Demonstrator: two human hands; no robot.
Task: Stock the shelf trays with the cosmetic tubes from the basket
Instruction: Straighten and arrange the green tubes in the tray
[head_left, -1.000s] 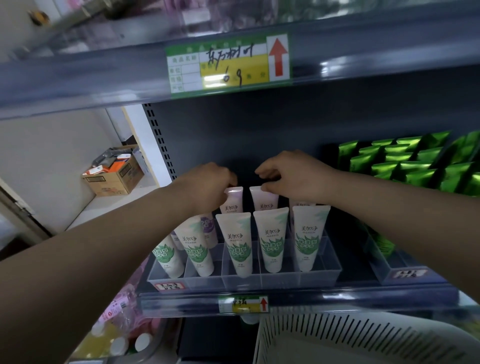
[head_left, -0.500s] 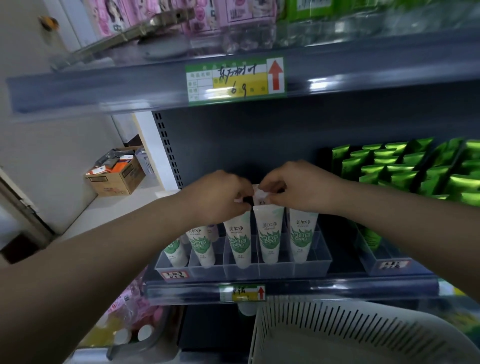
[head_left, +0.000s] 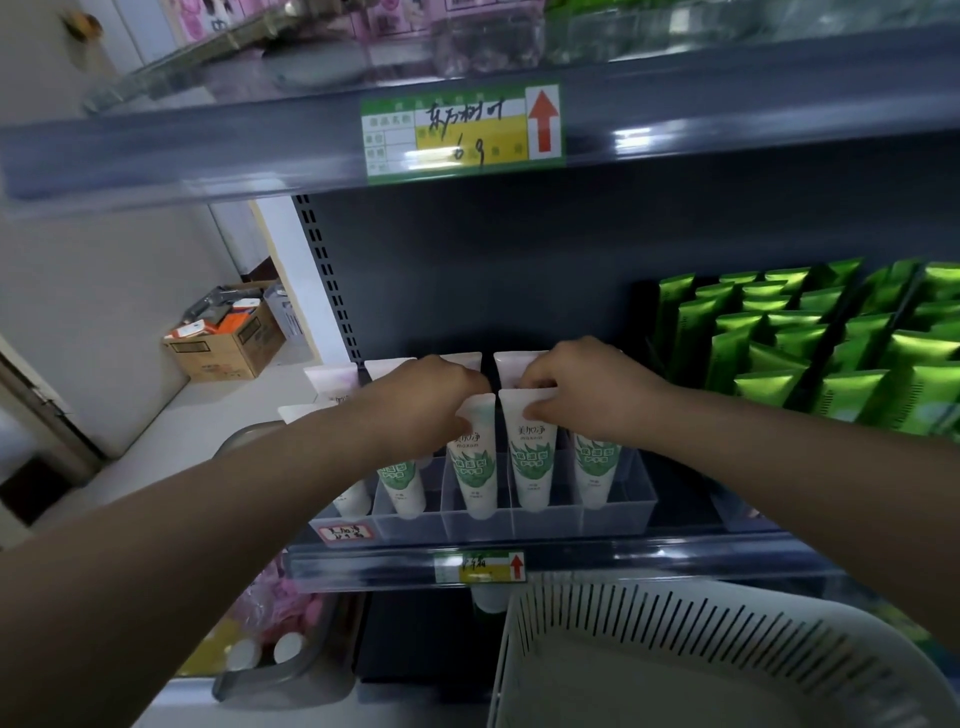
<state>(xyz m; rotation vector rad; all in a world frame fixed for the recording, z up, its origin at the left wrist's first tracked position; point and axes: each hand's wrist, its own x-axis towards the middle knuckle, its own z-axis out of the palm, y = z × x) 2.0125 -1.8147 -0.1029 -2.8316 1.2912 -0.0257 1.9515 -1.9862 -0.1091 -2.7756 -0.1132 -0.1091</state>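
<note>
In the head view, white plastic cosmetic tubes with green leaf print (head_left: 595, 467) are seen standing cap-down in a clear plastic divided tray (head_left: 618, 514). The crimped top of the middle tube (head_left: 475, 467) is gripped by the curled left hand (head_left: 431, 397). The neighbouring tube (head_left: 532, 462) is pinched at its top by the right hand (head_left: 587, 397). A white slotted plastic basket (head_left: 675, 639) is seen below.

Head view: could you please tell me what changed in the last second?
Both hands came forward from the back-row tubes: the left hand grips one front tube by its top, the right hand pinches the next front tube. The tray and basket stayed put.
</note>
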